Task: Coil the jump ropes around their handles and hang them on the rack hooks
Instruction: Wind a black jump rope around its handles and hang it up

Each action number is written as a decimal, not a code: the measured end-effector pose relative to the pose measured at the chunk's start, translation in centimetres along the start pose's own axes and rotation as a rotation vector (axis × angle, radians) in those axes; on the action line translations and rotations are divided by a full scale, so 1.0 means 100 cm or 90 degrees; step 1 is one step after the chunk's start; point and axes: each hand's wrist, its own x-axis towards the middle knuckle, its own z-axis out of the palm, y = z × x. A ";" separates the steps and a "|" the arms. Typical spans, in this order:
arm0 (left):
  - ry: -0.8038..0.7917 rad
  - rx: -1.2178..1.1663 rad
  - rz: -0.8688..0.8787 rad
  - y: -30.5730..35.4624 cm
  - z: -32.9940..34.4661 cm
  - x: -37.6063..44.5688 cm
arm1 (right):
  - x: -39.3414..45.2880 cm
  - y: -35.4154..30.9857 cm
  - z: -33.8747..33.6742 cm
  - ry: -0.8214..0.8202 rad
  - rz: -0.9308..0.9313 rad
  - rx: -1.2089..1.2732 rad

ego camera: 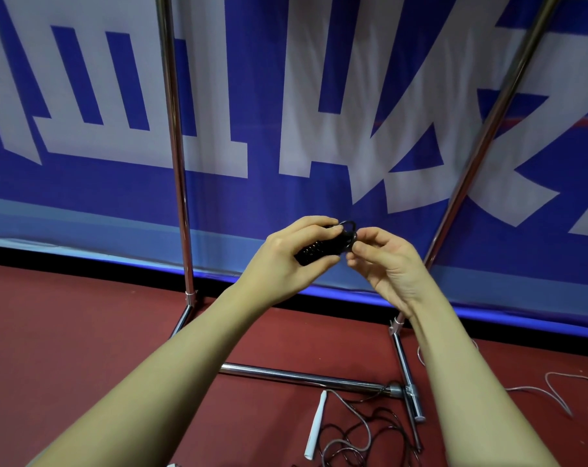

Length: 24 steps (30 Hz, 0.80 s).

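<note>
Left hand (287, 256) is clamped around the black textured jump-rope handles (319, 251), held level in mid-air; right hand (383, 261) pinches the thin black cord loop (349, 230) at the handle end nearest it, fingertips touching the coil. Main risk: the last loop isn't visibly tucked, so if the right-hand pinch slackens, springy cord could unwind off the end and the bundle loosens before hanging. Second risk: no hooks visible in view, so the lift toward the rack goes partly blind. Room: chrome tubular rack upright (176, 146) stands to the outside of the left hand, slanted chrome upright (481, 136) just beyond the right hand, blue-and-white banner (269, 96) behind both; open air between posts. Below the hands, a white-handled rope with tangled dark cord (350, 429) lies against the rack's base bar (302, 375) on the red floor (84, 332), a snag or trip risk.
</note>
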 end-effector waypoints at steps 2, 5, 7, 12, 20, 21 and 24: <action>0.003 0.012 -0.012 -0.002 0.000 -0.002 | 0.000 0.001 -0.002 0.002 -0.016 -0.047; 0.019 0.012 -0.032 0.000 0.003 -0.003 | 0.000 0.001 -0.001 0.005 -0.030 -0.058; 0.042 -0.005 -0.059 0.004 0.007 -0.001 | 0.000 0.001 0.000 0.015 -0.057 -0.022; 0.095 -0.017 -0.116 0.006 0.008 0.005 | -0.001 0.006 0.010 0.017 -0.157 -0.166; 0.091 -0.041 -0.155 0.003 0.009 0.005 | 0.002 0.009 0.015 0.089 -0.213 -0.260; 0.088 -0.044 -0.157 0.004 0.009 0.005 | 0.003 0.008 0.015 0.101 -0.215 -0.254; 0.069 -0.020 -0.149 0.009 0.009 0.005 | 0.004 0.005 0.013 0.125 -0.218 -0.248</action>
